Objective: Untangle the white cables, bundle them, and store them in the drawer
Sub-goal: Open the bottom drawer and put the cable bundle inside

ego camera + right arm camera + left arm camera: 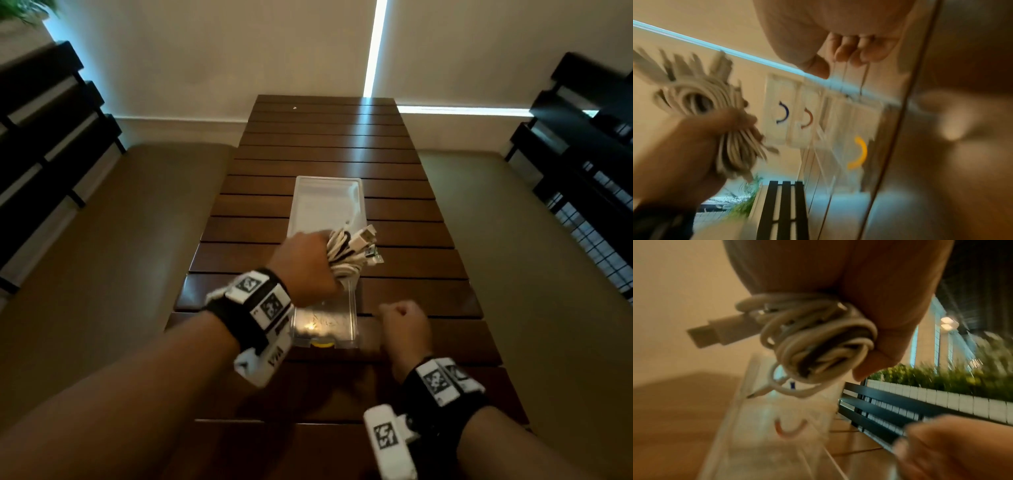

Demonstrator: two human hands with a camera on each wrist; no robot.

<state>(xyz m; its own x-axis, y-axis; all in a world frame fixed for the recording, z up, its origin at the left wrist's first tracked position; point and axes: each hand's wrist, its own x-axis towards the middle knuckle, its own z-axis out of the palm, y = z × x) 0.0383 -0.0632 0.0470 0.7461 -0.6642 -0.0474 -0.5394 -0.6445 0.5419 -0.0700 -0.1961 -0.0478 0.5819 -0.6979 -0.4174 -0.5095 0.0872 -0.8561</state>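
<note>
The left hand (303, 265) gripped the coiled bundle of white cables (349, 255) above the clear plastic drawer (325, 205) at 12 o'clock; the right hand (406, 325), at 3 o'clock, was fisted, empty, over the dark slatted wooden worktop (325, 137).

You see a dim, brownish room. Bright light comes in through thin gaps in the blinds (375, 48) and shines in a streak on the dark counter (346, 130). The edges of your head view bend. Both wrist views are smeared — the cable bundle (701, 104) is very blurry.
</note>
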